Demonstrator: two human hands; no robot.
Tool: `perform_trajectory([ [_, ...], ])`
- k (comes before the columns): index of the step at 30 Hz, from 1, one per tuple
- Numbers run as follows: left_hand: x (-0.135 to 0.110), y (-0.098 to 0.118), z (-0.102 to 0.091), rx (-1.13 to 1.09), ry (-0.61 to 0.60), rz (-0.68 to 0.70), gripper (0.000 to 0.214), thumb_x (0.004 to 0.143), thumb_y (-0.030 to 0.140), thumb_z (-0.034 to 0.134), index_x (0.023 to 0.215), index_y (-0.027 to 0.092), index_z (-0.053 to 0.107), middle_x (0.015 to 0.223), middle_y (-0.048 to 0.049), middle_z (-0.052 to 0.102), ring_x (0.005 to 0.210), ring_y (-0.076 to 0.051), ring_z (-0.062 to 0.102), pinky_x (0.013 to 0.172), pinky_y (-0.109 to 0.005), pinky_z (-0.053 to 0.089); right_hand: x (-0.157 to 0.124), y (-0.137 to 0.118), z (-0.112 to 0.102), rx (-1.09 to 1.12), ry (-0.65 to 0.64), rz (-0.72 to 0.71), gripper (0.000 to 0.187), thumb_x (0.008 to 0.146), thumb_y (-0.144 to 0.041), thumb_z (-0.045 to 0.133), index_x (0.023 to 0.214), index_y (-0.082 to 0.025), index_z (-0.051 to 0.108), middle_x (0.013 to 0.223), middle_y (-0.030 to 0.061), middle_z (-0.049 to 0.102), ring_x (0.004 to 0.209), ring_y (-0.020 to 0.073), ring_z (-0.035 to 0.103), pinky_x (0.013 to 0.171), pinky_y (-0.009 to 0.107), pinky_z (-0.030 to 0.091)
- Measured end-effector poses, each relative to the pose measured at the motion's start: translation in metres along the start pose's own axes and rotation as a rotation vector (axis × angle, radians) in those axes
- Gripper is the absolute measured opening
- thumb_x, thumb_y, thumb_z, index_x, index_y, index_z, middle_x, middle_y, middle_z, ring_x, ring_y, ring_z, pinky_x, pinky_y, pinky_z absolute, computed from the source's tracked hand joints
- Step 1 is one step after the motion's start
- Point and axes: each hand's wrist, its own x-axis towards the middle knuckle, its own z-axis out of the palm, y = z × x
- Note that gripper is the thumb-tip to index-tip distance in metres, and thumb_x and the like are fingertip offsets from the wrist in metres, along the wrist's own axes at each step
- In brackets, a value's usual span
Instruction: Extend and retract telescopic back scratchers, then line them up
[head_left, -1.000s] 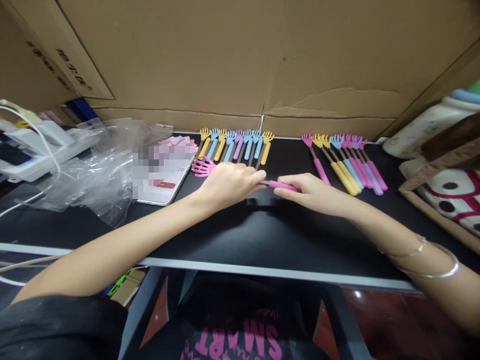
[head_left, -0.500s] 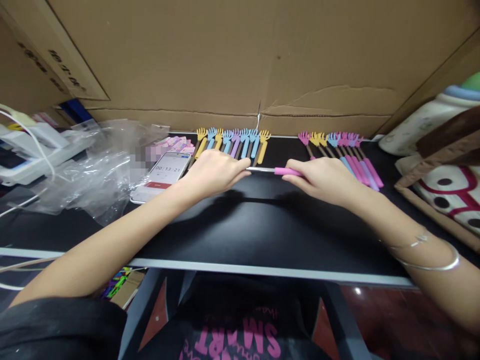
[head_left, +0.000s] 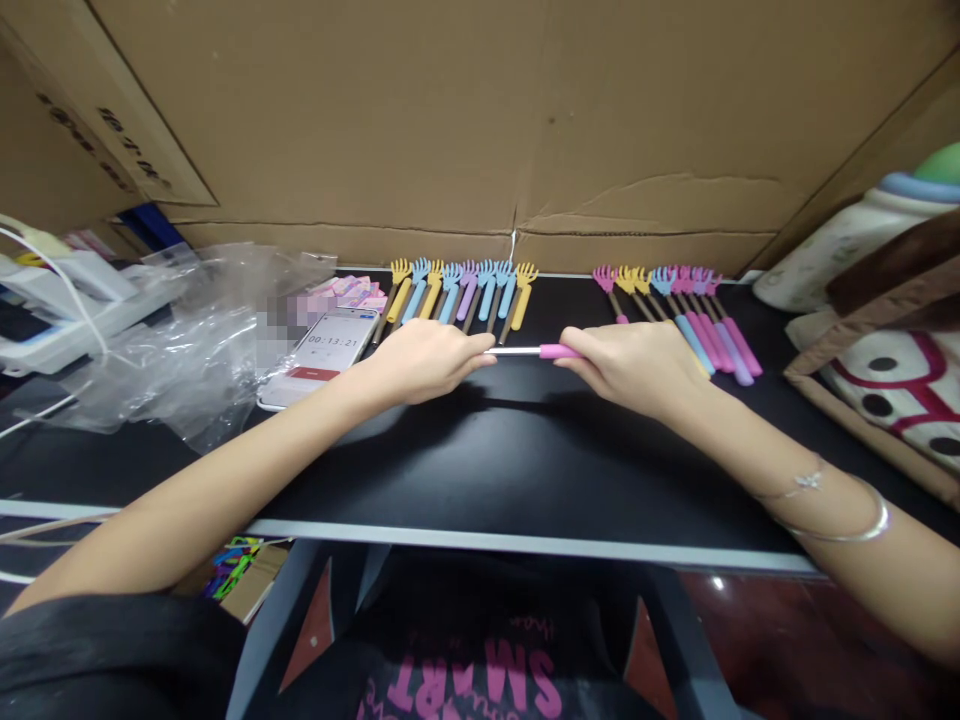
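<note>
Between my two hands a back scratcher with a thin metal rod and pink handle is held level above the black table. My left hand is closed around its left end, hiding whatever is there. The pink handle sits in the closed fingers of my right hand. Behind my left hand, a row of back scratchers in yellow, blue and purple lies claws away from me. Another group of back scratchers, mostly pink, with blue, purple and yellow ones, lies beyond my right hand, which partly covers it.
A phone showing a timer lies left of the row, beside crumpled clear plastic bags and pink packets. A white power strip is far left. A bottle and fabric bag stand right. Cardboard walls the back.
Both hands have come slightly down and toward me with the back scratcher. My right hand has shifted a little left, so less of the pink handle shows.
</note>
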Motion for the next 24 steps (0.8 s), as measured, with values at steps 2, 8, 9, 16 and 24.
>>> perform_trajectory([
  [2, -0.001, -0.003, -0.003, -0.123, -0.075, 0.017, 0.038, 0.097, 0.041, 0.027, 0.087, 0.019, 0.056, 0.062, -0.0010, 0.059, 0.054, -0.016, 0.056, 0.050, -0.023, 0.026, 0.000, -0.002, 0.002, -0.006, 0.008, -0.014, 0.053, 0.096, -0.053, 0.021, 0.076, -0.019, 0.057, 0.066, 0.0042, 0.063, 0.057, 0.0127, 0.052, 0.049, 0.029, 0.013],
  [8, 0.001, -0.011, -0.004, -0.744, -0.322, 0.144, 0.037, 0.096, 0.039, 0.029, 0.071, 0.017, 0.044, 0.063, 0.0023, 0.050, 0.056, -0.009, 0.046, 0.056, -0.020, 0.035, 0.000, -0.004, 0.002, -0.053, -0.002, -0.077, 0.053, 0.097, -0.051, 0.021, 0.076, -0.019, 0.059, 0.066, 0.0051, 0.063, 0.063, 0.0134, 0.054, 0.049, 0.028, 0.014],
  [9, 0.002, -0.012, -0.004, -0.822, -0.350, 0.166, 0.037, 0.096, 0.038, 0.029, 0.069, 0.017, 0.042, 0.062, 0.0027, 0.048, 0.055, -0.009, 0.044, 0.057, -0.019, 0.036, 0.000, -0.004, 0.000, -0.060, -0.001, -0.087, 0.054, 0.097, -0.051, 0.021, 0.076, -0.019, 0.059, 0.066, 0.0052, 0.063, 0.063, 0.0135, 0.054, 0.049, 0.028, 0.014],
  [16, 0.003, -0.003, -0.002, -0.661, -0.209, 0.087, 0.036, 0.096, 0.039, 0.030, 0.076, 0.017, 0.050, 0.065, 0.0019, 0.053, 0.057, -0.010, 0.049, 0.057, -0.020, 0.034, 0.001, 0.002, -0.004, -0.080, 0.018, -0.083, 0.054, 0.096, -0.051, 0.020, 0.075, -0.018, 0.057, 0.065, 0.0058, 0.061, 0.061, 0.0136, 0.053, 0.049, 0.029, 0.014],
  [24, -0.002, 0.011, -0.003, -0.017, 0.047, -0.050, 0.037, 0.097, 0.041, 0.030, 0.096, 0.020, 0.060, 0.064, -0.0036, 0.063, 0.056, -0.018, 0.059, 0.049, -0.024, 0.024, 0.000, -0.001, 0.001, -0.048, -0.009, 0.013, 0.054, 0.095, -0.055, 0.018, 0.078, -0.019, 0.054, 0.067, 0.0049, 0.064, 0.052, 0.0126, 0.048, 0.048, 0.030, 0.012],
])
